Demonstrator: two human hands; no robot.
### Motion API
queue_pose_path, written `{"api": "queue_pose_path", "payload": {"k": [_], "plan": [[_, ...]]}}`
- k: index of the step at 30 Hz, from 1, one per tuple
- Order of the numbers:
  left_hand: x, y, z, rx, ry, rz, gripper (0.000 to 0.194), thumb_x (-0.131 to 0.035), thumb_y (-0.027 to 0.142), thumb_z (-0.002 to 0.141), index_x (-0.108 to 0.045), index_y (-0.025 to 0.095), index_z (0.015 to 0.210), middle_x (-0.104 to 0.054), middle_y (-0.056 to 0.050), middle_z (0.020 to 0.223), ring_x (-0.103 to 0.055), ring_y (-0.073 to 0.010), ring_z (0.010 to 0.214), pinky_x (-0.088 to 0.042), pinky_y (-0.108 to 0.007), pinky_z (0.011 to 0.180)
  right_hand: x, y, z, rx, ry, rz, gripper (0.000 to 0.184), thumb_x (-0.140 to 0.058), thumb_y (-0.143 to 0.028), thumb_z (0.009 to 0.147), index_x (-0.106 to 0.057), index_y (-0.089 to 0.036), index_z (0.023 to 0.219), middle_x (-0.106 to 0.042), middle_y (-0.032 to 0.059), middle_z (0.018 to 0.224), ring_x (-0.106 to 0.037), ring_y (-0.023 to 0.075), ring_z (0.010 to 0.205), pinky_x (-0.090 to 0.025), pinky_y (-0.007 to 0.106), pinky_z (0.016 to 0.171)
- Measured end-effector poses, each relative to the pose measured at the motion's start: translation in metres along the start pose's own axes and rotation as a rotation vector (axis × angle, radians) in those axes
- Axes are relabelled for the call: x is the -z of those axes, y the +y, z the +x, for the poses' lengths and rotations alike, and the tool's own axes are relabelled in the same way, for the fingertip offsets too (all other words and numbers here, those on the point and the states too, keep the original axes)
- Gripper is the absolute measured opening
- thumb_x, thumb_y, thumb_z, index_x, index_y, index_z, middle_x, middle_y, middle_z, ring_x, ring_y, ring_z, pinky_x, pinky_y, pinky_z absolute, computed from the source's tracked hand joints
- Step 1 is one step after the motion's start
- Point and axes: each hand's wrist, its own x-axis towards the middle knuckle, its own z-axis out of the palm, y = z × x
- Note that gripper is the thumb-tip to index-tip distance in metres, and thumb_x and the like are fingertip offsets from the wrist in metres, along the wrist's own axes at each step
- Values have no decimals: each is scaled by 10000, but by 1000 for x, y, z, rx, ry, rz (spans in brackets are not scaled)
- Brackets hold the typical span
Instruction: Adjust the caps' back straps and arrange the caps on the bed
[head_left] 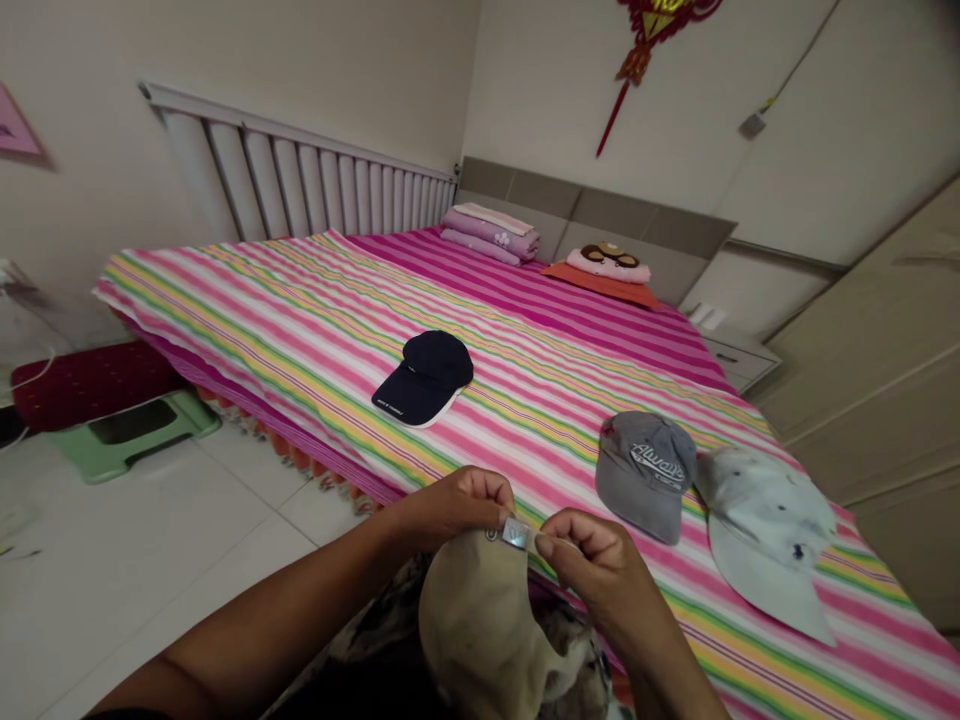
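A beige baseball cap [480, 610] hangs in front of me, its back strap with a metal buckle [515, 533] turned upward. My left hand [472, 505] pinches the strap just left of the buckle. On the other side, my right hand [592, 550] grips the strap's end between thumb and fingers. Beyond my hands, a navy cap [431, 375] lies on the bed. To the right rest a grey cap [649, 470] with white lettering and a pale, nearly white cap [772, 530], side by side.
The bed [300, 330] has a striped cover, with folded bedding [491, 235] and a pillow [607, 265] near the headboard [570, 210]. A green stool [135, 440] stands on the floor at left, below a white radiator [300, 165]. A wardrobe [870, 390] is at right.
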Motion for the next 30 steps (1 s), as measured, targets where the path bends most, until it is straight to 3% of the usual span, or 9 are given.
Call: {"api": "queue_pose_path", "payload": {"k": [5,9,14,19,25,30], "plan": [[-4,2,0,-12,0,14,186,-687,238,607,-552,112,631,-512,32,533,-391,-29,437,-269,-160,439,0,1,0,-24,-1,44,276,-632,-387,670,-541,-146,573,-323,-66,462,-214,55,441,-158,220,420],[-9,-2,2,-105,-5,-84,248,-721,245,584,-553,136,731,-549,31,541,-434,-42,442,-303,-161,457,1,7,1,-47,39,119,278,-631,-392,673,-534,-147,587,-356,-63,458,-229,53,429,-149,219,412],[-9,-7,1,-143,62,-30,215,-723,260,591,-591,111,673,-566,8,543,-447,-42,449,-312,-160,455,-4,16,2,-97,61,238,283,-654,-387,651,-511,-154,578,-361,-73,423,-235,46,394,-148,211,401],[-1,-6,-5,-130,-46,59,341,-765,266,525,-614,118,792,-593,-5,646,-475,-59,504,-348,-176,487,-11,16,0,-150,89,338,292,-680,-391,610,-510,-157,571,-383,-74,381,-291,52,364,-187,207,402],[-7,-11,-7,-284,118,291,314,-762,234,534,-604,115,777,-575,-6,659,-481,-85,578,-371,-202,547,-16,16,-2,-162,104,366,308,-686,-408,604,-517,-151,576,-428,-59,385,-302,52,373,-185,203,411],[-9,-15,-5,-289,114,283,297,-746,264,562,-607,117,779,-550,3,624,-450,-82,551,-350,-207,533,-16,19,-2,-162,103,349,324,-676,-434,623,-524,-149,597,-412,-62,401,-293,55,379,-172,206,414]]}}
